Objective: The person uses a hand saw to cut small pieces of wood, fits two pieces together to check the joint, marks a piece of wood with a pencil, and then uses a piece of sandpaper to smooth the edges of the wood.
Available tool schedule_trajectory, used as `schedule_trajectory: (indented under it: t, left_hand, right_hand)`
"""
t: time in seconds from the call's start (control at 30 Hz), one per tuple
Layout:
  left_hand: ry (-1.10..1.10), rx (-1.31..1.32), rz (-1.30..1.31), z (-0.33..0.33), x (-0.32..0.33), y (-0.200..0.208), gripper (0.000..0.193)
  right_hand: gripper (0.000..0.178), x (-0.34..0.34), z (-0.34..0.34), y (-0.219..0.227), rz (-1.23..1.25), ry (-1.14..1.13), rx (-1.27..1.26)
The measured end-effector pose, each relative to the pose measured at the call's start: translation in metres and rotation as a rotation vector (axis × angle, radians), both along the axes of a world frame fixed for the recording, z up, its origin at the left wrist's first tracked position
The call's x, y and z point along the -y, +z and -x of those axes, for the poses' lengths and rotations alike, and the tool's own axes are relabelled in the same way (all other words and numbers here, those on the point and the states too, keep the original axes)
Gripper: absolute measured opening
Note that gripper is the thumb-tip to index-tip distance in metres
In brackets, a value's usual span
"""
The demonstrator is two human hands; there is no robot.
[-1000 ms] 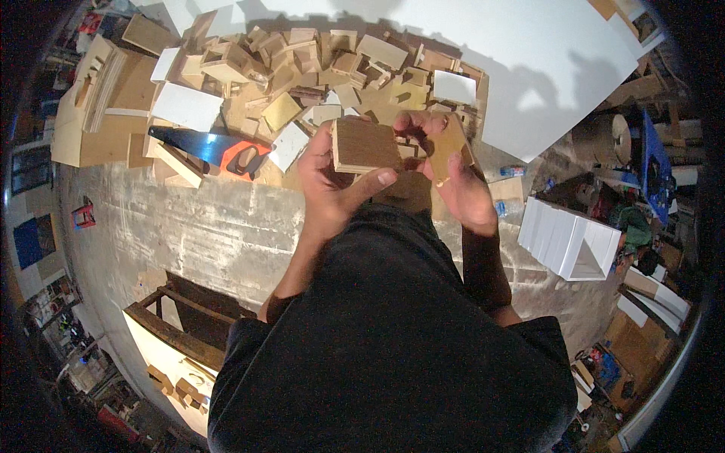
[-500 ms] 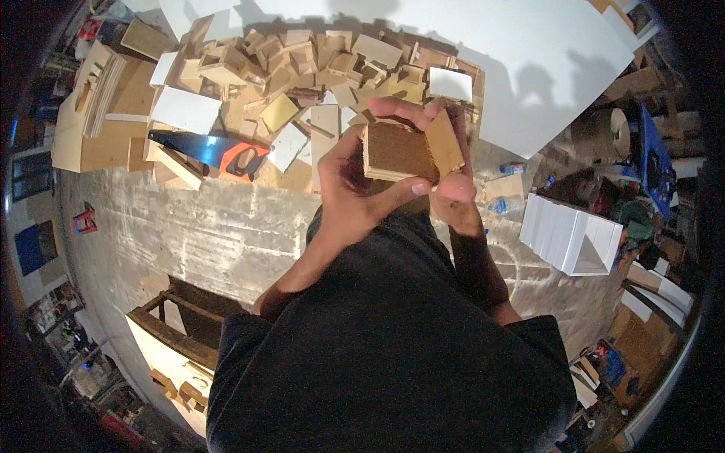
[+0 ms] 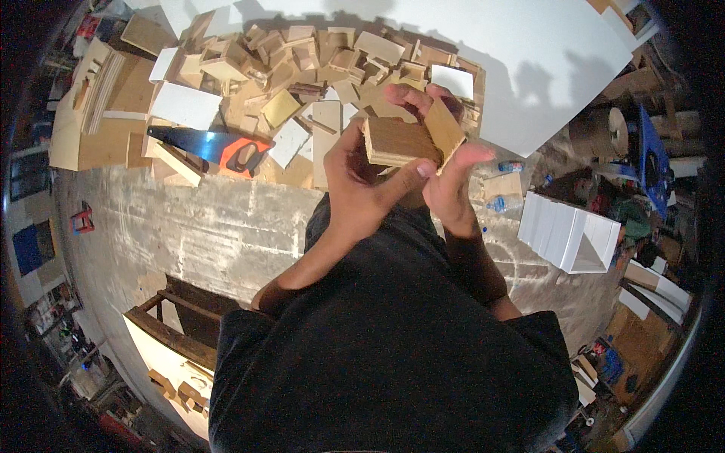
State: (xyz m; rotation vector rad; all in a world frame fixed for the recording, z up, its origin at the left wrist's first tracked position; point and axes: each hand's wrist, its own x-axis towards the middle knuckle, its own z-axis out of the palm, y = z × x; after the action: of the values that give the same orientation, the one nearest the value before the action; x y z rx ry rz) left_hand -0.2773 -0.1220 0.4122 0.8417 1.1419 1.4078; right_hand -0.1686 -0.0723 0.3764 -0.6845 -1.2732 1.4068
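My left hand [image 3: 355, 185] is closed on a small brown-faced wooden block [image 3: 400, 141] with pale layered edges, its thumb along the near edge. A thin, lighter wooden piece [image 3: 445, 128] stands tilted against the block's right end. My right hand [image 3: 451, 198] is at that thin piece, with its thumb sticking out to the right; the grip behind the piece is partly hidden. Beyond my hands lies a heap of wood offcuts [image 3: 302, 53]. To the left of it rests a handsaw [image 3: 200, 143] with a blue blade and an orange-and-black handle.
A large white sheet [image 3: 529, 68] spreads along the far side. White open-ended boxwork [image 3: 566, 230] stands on the concrete floor [image 3: 189, 226] to the right, near plastic bottles [image 3: 498, 204]. Plywood boxes [image 3: 98, 113] stand at far left; a dark-framed bench [image 3: 177, 325] is at near left.
The block and thin piece have tilted, showing more of the block's layered near edge. My right thumb has swung up and outward, away from the thin piece.
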Motion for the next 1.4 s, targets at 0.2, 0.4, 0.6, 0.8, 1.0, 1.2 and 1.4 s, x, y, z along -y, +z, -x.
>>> schedule_trajectory:
  t: [0.2, 0.4, 0.6, 0.8, 1.0, 1.2, 1.4]
  left_hand:
    - [0.029, -0.012, -0.001, -0.003, 0.002, -0.001, 0.053]
    - [0.049, -0.120, -0.152, -0.009, 0.005, -0.002, 0.058]
    - [0.090, -0.126, -0.270, -0.013, 0.007, 0.005, 0.060]
    - [0.147, -0.207, -0.295, -0.013, 0.001, 0.008, 0.067]
    - [0.179, -0.300, -0.383, -0.007, -0.006, 0.002, 0.065]
    - [0.194, -0.232, -0.356, 0.007, -0.013, 0.004, 0.062]
    - [0.136, -0.235, -0.341, 0.012, -0.015, 0.004, 0.061]
  right_hand:
    - [0.110, 0.002, -0.001, 0.009, 0.062, -0.017, 0.092]
    - [0.111, 0.001, 0.000, 0.001, -0.069, -0.108, 0.012]
    - [0.105, 0.007, 0.004, 0.016, 0.006, -0.228, -0.105]
    - [0.113, 0.008, 0.001, 0.016, 0.068, -0.383, 0.063]
    - [0.087, 0.010, -0.014, 0.012, 0.107, -0.260, 0.172]
    - [0.051, 0.008, -0.031, 0.021, 0.250, 0.083, -0.303]
    - [0.056, -0.005, -0.044, 0.017, 0.233, 0.169, -0.147]
